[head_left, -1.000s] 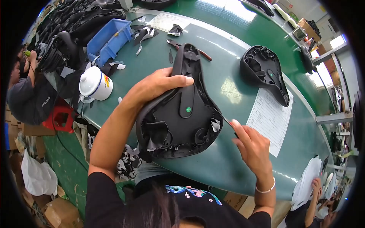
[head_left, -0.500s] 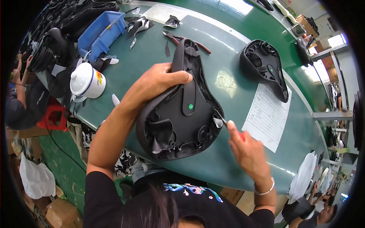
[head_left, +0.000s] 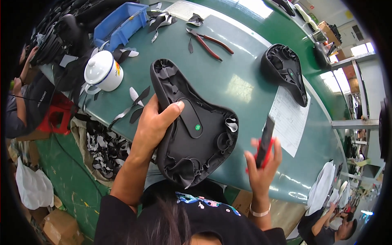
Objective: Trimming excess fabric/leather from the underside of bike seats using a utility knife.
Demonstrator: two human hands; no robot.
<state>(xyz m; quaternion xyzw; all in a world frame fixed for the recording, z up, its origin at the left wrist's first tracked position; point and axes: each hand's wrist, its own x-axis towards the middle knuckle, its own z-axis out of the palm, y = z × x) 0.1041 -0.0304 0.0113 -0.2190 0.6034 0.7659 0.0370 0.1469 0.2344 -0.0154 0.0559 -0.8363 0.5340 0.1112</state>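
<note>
The upturned black saddle (head_left: 192, 126) is clamped by the left hand (head_left: 157, 122); the red-handled tool (head_left: 264, 145), gripped in the right hand (head_left: 261, 167), is best kept clear of the gathered cover.

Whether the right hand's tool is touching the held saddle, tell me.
Apart. The head view shows green table between the red-handled tool in the right hand and the black saddle gripped by the left hand.

Upturned saddle (head_left: 192, 126) in left hand (head_left: 153, 124)
</note>
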